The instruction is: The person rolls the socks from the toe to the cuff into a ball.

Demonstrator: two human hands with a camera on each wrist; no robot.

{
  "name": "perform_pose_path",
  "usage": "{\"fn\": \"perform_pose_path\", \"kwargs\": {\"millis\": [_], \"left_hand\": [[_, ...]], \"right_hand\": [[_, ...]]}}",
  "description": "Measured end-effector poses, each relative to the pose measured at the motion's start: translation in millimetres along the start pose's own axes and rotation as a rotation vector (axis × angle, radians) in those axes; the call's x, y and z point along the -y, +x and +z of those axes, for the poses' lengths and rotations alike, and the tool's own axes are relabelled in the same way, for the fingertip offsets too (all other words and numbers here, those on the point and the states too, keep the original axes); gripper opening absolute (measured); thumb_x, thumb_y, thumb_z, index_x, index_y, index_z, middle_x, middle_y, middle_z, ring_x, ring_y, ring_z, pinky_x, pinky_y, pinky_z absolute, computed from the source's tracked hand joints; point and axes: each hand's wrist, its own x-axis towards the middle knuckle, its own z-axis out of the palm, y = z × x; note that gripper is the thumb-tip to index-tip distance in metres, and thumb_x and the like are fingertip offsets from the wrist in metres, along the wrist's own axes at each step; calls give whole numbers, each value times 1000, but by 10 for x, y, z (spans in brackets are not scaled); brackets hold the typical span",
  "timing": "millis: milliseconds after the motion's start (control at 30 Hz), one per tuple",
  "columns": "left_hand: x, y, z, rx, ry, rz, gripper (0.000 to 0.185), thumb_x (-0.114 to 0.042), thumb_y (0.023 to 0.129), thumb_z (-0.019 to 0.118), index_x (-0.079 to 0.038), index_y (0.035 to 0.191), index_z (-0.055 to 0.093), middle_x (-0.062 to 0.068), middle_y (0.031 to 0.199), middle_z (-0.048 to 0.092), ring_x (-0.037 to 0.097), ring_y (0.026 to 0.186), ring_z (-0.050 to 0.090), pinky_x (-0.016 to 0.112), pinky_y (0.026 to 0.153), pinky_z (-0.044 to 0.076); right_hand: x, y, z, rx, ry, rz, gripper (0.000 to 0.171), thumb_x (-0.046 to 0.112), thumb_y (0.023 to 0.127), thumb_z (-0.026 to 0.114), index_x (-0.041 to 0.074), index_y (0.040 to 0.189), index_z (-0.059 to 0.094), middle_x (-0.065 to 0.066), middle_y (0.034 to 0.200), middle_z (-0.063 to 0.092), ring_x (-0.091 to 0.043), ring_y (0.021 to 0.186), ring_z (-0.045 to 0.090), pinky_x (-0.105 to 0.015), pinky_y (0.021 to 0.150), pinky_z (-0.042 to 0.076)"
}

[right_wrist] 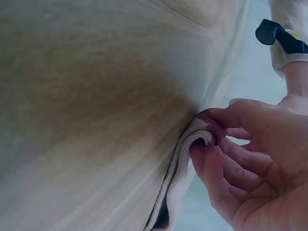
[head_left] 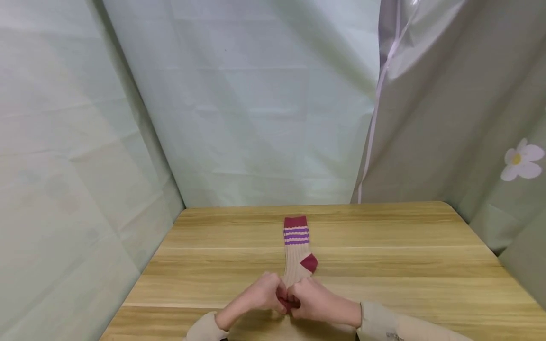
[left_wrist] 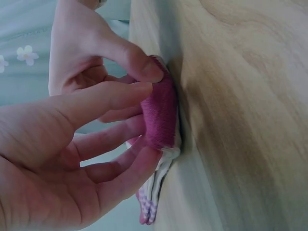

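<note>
A beige ribbed sock [head_left: 295,260] lies lengthwise on the wooden table, with a maroon cuff, purple stripes and a maroon heel patch. Its cuff points away from me and its toe is at the near end. My left hand [head_left: 266,291] and right hand [head_left: 313,299] meet there, each pinching one side of the maroon toe [left_wrist: 161,113]. The toe end is curled back over the sock, and in the right wrist view the folded beige layers [right_wrist: 179,161] show beside it. Fingertips of both hands are close together.
The wooden table [head_left: 384,265] has rounded far corners. Pale curtain-like sheets [head_left: 264,104] hang behind it and at both sides, and a white flower print [head_left: 523,160] shows on the right one. A dark strap device [right_wrist: 281,36] is on the left wrist.
</note>
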Motion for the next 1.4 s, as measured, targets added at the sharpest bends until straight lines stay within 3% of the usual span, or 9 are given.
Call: {"fn": "perform_pose_path", "kwargs": {"millis": [233,533,767,933,1200,1400], "left_hand": [[17,39,33,-35,33,14,16,-7,58,88,-12,65,75,-6,60,69,-8,56,43,9,53,39],[44,58,41,-17,-14,-11,7,-7,69,83,-12,70,78,-6,67,72,-9,57,42,10,54,40],[69,104,14,-13,-86,-47,14,-6,68,83,-5,71,70,2,64,70,-5,57,50,13,56,43],[89,146,15,-2,-74,-79,10,-8,70,82,-8,71,72,0,67,70,-2,60,50,16,58,43],[68,205,0,17,-114,-147,11,-6,70,82,-4,68,71,3,63,67,0,55,45,16,53,39],[72,249,-23,18,-96,-163,15,-5,69,83,-1,64,70,-1,56,59,1,51,40,15,49,33]], "right_hand": [[-72,8,-18,21,106,2,14,7,76,76,13,68,66,14,59,50,7,56,34,-7,49,30],[-73,26,-64,60,112,14,17,6,80,73,11,65,65,15,56,43,7,53,31,-8,48,25],[-26,19,-44,19,29,58,22,-7,74,67,11,65,59,11,57,42,1,58,30,-14,53,27],[-50,-11,-11,-14,59,103,20,-7,76,68,10,73,59,6,65,53,1,62,38,-14,55,35],[-76,-32,-6,-135,63,65,25,-7,73,73,12,76,56,4,71,54,1,68,44,-12,58,40],[-46,-46,-25,-169,13,35,22,-6,71,74,11,72,60,2,69,56,2,67,46,-10,56,39]]}}
